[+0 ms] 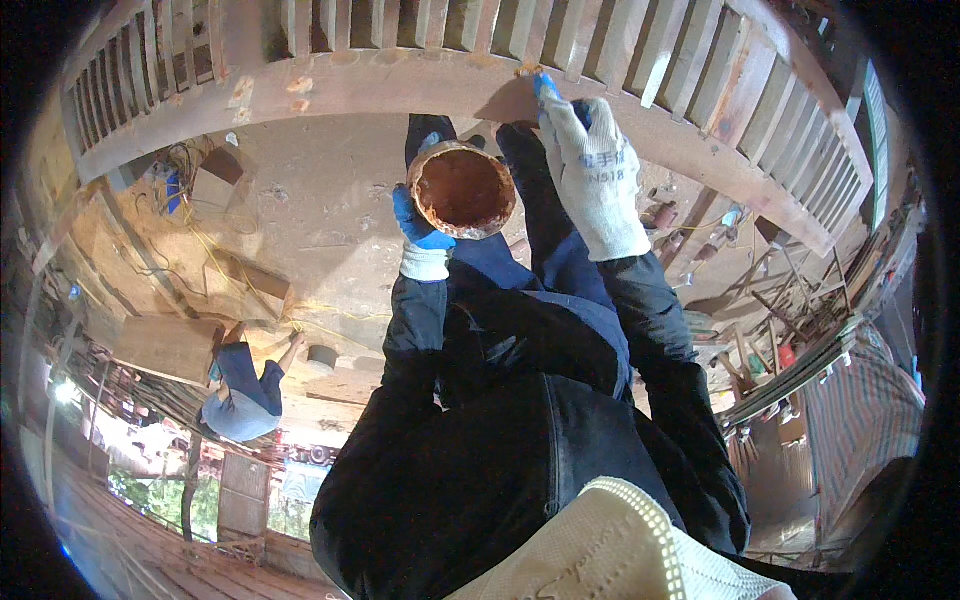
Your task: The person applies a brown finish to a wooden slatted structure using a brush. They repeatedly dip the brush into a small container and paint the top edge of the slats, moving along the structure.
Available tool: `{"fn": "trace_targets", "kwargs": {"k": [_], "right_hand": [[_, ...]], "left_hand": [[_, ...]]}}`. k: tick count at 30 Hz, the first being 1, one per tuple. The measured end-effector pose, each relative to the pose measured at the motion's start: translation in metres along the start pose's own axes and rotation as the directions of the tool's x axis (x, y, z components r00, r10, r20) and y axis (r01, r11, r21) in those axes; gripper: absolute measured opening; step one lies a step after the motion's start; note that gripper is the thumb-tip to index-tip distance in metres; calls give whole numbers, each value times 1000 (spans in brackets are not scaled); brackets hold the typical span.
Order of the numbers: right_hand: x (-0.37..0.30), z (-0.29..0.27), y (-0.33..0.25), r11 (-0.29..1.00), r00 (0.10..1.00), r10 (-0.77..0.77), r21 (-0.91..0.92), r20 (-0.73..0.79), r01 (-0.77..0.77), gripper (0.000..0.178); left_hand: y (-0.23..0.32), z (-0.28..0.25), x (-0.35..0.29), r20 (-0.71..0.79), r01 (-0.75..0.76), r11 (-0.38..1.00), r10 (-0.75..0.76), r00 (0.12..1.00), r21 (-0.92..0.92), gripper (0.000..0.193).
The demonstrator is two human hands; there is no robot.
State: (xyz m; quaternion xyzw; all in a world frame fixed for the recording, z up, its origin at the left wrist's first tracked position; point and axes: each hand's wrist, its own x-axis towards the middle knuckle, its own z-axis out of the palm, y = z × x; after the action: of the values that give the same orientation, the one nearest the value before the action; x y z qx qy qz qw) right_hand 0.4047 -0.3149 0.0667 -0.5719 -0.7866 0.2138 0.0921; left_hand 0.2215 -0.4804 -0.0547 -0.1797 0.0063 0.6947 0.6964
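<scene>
My left hand (422, 222), in a white glove with blue-coated fingers, is closed round the side of a round bowl (463, 190). Reddish-brown paste coats the inside of the bowl, and its rim is smeared. My right hand (590, 165), gloved the same way, reaches up to a long curved wooden rail (400, 90) with upright slats. Its fingers are drawn together, with the blue tips at the rail's upper edge beside a small brown smear (527, 71). What they grip, if anything, is too small to make out. Pale and reddish patches (240, 95) mark the rail further left.
Beyond the rail's left part, yellow cables (215, 245) run over the dusty floor past wooden blocks (217, 178). Another person (243, 395) bends beside a wooden panel (168, 347) at the left. Timber pieces (765, 345) and a striped sheet (860, 420) are at the right.
</scene>
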Motion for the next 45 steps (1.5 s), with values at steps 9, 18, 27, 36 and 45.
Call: {"fn": "trace_targets", "kwargs": {"k": [9, 18, 27, 36, 45], "right_hand": [[-2, 9, -3, 998, 999, -9, 55, -41, 11, 42], [-2, -9, -4, 996, 998, 64, 67, 14, -65, 31], [-15, -27, 17, 956, 982, 184, 241, -43, -168, 31], [-29, -3, 21, 987, 994, 107, 117, -1, -106, 26], [-27, -9, 14, 991, 991, 130, 28, -13, -130, 30]], "left_hand": [[-5, 22, -9, -455, 153, 733, 232, 860, 662, 80], [-2, 11, -17, -461, 136, 808, 180, 869, 573, 80], [-6, -8, -9, -385, 74, 874, 135, 913, 481, 81], [-18, 9, 4, -490, 81, 916, 134, 862, 393, 82], [-16, 5, 6, -517, 61, 916, 168, 839, 397, 78]]}}
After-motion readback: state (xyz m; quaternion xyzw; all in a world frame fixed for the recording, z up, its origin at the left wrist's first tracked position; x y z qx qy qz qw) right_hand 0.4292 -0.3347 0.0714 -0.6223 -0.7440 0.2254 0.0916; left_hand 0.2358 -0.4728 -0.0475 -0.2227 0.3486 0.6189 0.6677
